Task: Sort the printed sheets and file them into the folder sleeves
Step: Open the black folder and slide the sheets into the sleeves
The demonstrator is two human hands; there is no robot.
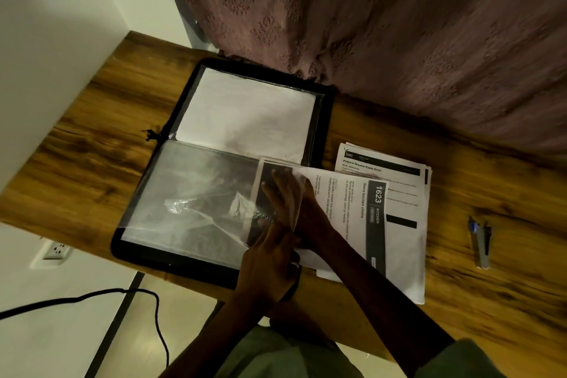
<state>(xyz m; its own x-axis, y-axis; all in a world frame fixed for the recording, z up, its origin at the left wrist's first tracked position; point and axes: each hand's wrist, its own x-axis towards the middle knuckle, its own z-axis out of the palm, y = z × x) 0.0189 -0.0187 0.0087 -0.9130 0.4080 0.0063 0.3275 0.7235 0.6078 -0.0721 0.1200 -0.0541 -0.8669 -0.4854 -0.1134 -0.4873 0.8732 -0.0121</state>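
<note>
Pinches clear sleeve open with left grip. Slides 1623 sheet inside under flat, straight-fingered right grip.

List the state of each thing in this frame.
folder: open, lying flat.
far sleeve: holds a white sheet.
near sleeve: edge held up by left hand.
sheet 1623: partly inside near sleeve, right hand flat on it.
stack: loose, beside folder.
pens: lying untouched.

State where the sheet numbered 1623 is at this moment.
In the head view, sheet 1623 lies right of centre, its left end inside the lower sleeve of the folder under the right hand, its right part over the stack of printed sheets.
</note>
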